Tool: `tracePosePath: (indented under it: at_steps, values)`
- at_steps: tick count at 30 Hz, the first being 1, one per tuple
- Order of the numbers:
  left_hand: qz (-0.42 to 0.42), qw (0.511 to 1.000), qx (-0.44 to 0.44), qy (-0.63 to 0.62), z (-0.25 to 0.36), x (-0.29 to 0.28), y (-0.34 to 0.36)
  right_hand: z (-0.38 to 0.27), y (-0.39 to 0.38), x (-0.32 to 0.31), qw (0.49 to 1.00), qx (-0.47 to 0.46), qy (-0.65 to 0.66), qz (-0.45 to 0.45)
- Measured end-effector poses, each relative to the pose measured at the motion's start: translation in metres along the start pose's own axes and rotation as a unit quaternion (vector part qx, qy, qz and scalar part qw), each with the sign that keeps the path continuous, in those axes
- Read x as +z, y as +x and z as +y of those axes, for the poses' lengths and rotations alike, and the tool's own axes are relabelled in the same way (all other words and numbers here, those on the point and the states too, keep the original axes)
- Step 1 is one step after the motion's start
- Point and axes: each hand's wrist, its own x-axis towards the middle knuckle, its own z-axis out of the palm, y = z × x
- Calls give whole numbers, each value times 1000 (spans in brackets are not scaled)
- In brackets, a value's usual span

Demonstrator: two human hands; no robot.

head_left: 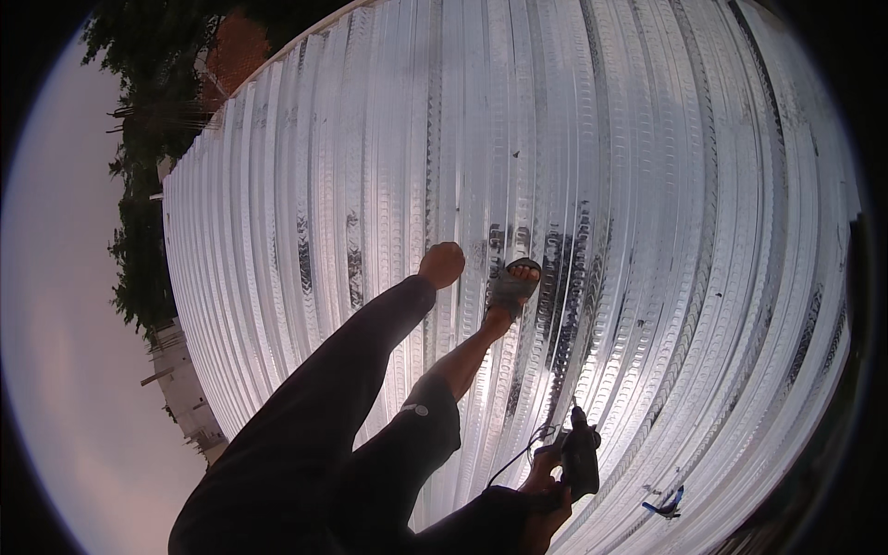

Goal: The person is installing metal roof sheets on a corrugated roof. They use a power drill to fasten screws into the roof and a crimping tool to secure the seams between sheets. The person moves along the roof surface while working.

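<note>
My left hand [442,265] is stretched out in front of me over the ribbed metal sheeting [388,157], closed in a fist. Its back faces me, so whatever the fingers may hold is hidden. Close to my body at the lower right, my right hand [546,481] grips a dark corded power drill [580,455]. The drill's nose points away from me, toward the sheeting, and a thin black cord [511,467] loops off to its left. My foot in a dark sandal [515,287] rests on the ribs, just right of my left hand.
A small blue and dark object [664,504], perhaps a hand tool, lies on the sheeting right of the drill. Beyond the roof's left edge are trees [143,240], a pale building [183,388] and sky. Dark reflective patches [560,305] mark the ribs near my foot.
</note>
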Motion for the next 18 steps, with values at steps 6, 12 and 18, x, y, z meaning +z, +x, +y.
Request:
tracePosePath:
  at_steps: [6, 12, 18]
  values:
    - [70, 978, -72, -185, 22, -5, 172, 43, -20, 51, 952, 42, -296, 67]
    - [130, 970, -59, -196, 10, -3, 244, 76, -7, 89, 975, 88, -99, 177]
    - [152, 971, -14, -182, 45, 31, 293, 57, -6, 152, 967, 85, -167, 174]
